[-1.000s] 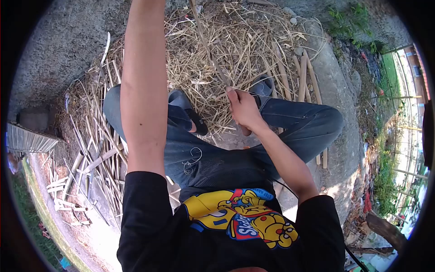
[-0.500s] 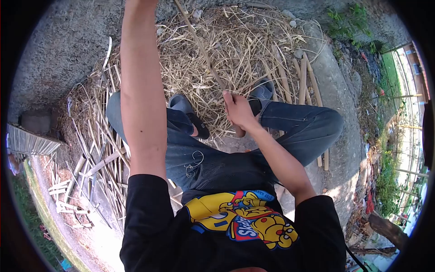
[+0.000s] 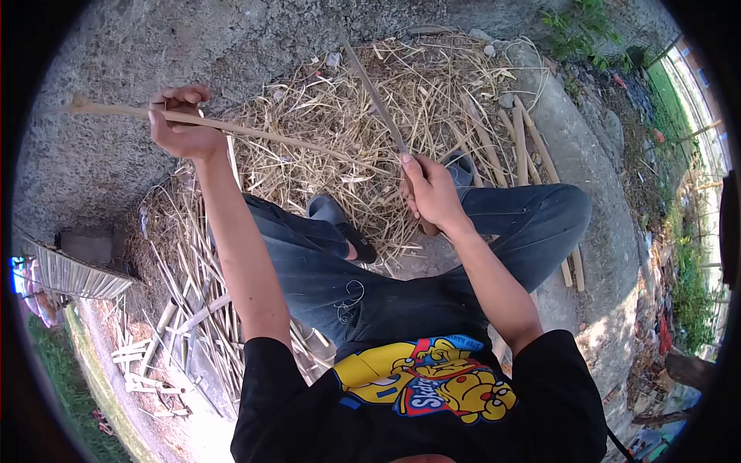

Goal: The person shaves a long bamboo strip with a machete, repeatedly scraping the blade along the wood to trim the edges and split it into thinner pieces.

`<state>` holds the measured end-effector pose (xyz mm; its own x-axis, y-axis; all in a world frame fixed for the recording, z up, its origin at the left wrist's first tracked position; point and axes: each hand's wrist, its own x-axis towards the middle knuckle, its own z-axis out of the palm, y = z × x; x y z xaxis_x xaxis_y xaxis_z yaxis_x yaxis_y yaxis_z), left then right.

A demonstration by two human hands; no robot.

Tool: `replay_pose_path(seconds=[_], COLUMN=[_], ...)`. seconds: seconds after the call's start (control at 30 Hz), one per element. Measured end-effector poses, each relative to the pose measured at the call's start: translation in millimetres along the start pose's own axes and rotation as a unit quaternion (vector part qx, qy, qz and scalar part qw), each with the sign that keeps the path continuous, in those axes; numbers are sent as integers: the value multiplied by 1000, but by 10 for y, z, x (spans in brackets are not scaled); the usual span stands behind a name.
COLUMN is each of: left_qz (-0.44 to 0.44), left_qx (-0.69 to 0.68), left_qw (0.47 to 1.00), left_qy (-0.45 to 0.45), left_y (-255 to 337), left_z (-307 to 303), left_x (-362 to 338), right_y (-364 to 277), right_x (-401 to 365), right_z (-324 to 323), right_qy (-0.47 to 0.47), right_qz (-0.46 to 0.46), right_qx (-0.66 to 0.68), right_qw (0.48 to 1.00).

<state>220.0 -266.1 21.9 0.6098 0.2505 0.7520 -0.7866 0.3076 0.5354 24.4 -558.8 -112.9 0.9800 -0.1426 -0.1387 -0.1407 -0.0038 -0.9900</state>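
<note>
My left hand (image 3: 185, 127) is raised at the far left, with its thumb and curled fingers around a long, thin bamboo strip (image 3: 285, 139). That strip runs from the wall side across to the middle, over the heap of shavings. Between my knees, my right hand (image 3: 434, 193) grips a long narrow-bladed knife (image 3: 374, 96) by its handle, whose butt shows below the fist. The blade points up and away, toward the wall. The strip's right end lies near the knife, a little left of my right hand.
A heap of pale bamboo shavings (image 3: 332, 147) covers the ground before my feet. Several bamboo pieces (image 3: 521, 147) lie on the right, more sticks (image 3: 193, 309) on the left. A rough grey wall (image 3: 255, 46) stands ahead; a slatted panel (image 3: 77, 270) is at the left.
My left hand has come down and left into view from beyond the top edge, with the bamboo strip now in sight. My right hand still grips the knife; the view has shifted slightly.
</note>
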Motion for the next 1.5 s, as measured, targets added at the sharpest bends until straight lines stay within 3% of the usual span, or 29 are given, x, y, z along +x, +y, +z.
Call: replay_pose_path(seconds=[0.07,0.1,0.17,0.2,0.27,0.37,0.57,0.63,0.73,0.77,0.87,1.03,1.07,1.1,1.17,1.23,1.3,1.37,1.4,1.43,1.5], left_qz=[-37,-37,-123,-122,-189,-217,-75,-54,1,22,37,21,-23,-65,-129,-317,-551,-622,-439,-101,48], left_qx=[34,35,37,37,36,-29,5,-136,-162,-143,-164,-121,-106,44,182,147,-120,4,421,646,822], left_qw=[992,992,977,977,978,968,972,979,968,957,912,848,853,831,725,687,701,769,793,750,562], left_qy=[115,114,172,173,86,125,221,143,193,253,375,515,511,551,651,637,436,149,29,-100,-73], left_y=[-70,-109,-199,-240,-255,-29,1344,1808,2437,2589,2881,3084,3217,3193,2939,2958,3087,3044,2900,2702,2447], left_z=[-64,-82,-137,-178,-201,-143,-315,-924,-1475,-1645,-2141,-2700,-3257,-3353,-2220,-1905,-1526,-1198,-511,-427,-527], left_x=[-360,-524,-808,-915,-1046,-941,-521,-522,-735,-865,-1384,-2229,-2475,-2602,-2416,-2663,-2985,-3127,-2826,-2636,-2335], right_y=[12,23,84,154,173,174,266,266,325,353,378,426,489,526,513,384,343,266,229,251,321], right_x=[-66,-88,-135,-145,-174,-242,-329,-309,-253,-218,-134,-41,-28,-16,7,-5,-9,-39,-55,-59,-37], right_z=[-20,-39,-80,-102,-137,-196,-378,-342,-207,-141,153,602,666,720,729,702,713,723,736,753,792], right_qy=[7,13,15,23,30,67,68,73,46,35,31,-80,-68,-55,-69,-57,-48,-54,-63,-74,-72], right_qz=[29,55,66,79,92,107,68,28,-22,-17,-186,-137,-177,-217,-204,-237,-254,-256,-250,-253,-288], right_qx=[29,52,63,79,92,89,40,-4,-44,-42,-199,-271,-325,-376,-354,-333,-340,-339,-345,-348,-360], right_qw=[999,997,996,993,991,988,995,997,998,998,962,949,927,899,910,911,904,904,902,900,884])
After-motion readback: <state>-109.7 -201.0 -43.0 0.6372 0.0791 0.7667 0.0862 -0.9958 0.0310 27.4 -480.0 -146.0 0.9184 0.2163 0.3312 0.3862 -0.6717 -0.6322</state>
